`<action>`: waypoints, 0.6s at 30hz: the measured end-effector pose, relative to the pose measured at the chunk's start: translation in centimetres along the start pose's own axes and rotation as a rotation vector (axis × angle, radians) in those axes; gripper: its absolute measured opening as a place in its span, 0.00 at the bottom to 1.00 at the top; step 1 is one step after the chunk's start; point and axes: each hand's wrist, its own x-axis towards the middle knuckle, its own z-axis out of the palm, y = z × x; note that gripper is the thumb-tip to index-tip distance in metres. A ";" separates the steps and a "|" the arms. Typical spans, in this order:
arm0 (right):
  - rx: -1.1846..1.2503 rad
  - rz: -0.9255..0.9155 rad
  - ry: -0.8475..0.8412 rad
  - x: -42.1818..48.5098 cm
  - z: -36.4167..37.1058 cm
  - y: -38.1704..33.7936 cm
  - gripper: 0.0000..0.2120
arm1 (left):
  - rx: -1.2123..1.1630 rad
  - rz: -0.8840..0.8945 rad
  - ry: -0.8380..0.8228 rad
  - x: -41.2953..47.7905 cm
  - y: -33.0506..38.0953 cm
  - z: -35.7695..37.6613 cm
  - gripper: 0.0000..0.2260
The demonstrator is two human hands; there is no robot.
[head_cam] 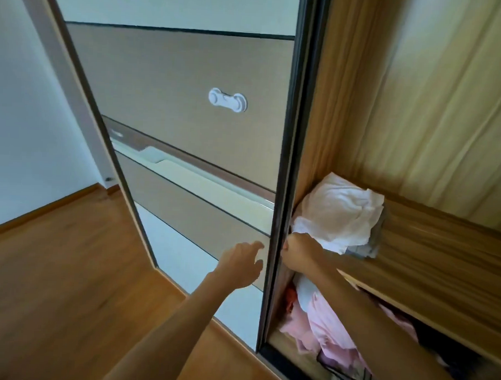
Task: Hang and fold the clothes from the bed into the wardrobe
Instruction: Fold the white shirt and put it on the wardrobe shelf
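Observation:
The wardrobe's sliding door (177, 71) has brown and pale panels and a dark edge (292, 134). My right hand (298, 252) is curled in a fist against that edge, just below a stack of folded white clothes (340, 214) on a wooden shelf (442, 241). My left hand (240, 264) reaches to the door's face with its fingers loosely spread, close to the panel and holding nothing. Under the shelf lies a pile of pink clothes (323, 328), partly hidden by my right forearm.
A white child-lock latch (227, 100) is stuck on the door's brown panel. Wooden floor (67, 282) spreads to the left, up to a white wall (22, 122). Dark clothes (451, 368) lie in the lower right compartment. The wardrobe's wooden inside wall (419, 111) rises above the shelf.

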 end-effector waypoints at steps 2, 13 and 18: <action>-0.002 -0.056 -0.039 -1.4 0.8 -3.7 0.07 | -0.015 -0.060 0.020 -3.5 -3.8 -0.7 0.18; -0.086 -0.514 -0.379 -5.8 9.1 -27.5 0.11 | -0.064 -0.556 0.060 -24.1 -23.1 -5.9 0.14; -0.128 -0.743 -0.462 -7.3 13.3 -38.7 0.10 | -0.083 -0.819 0.074 -33.3 -30.7 -7.7 0.12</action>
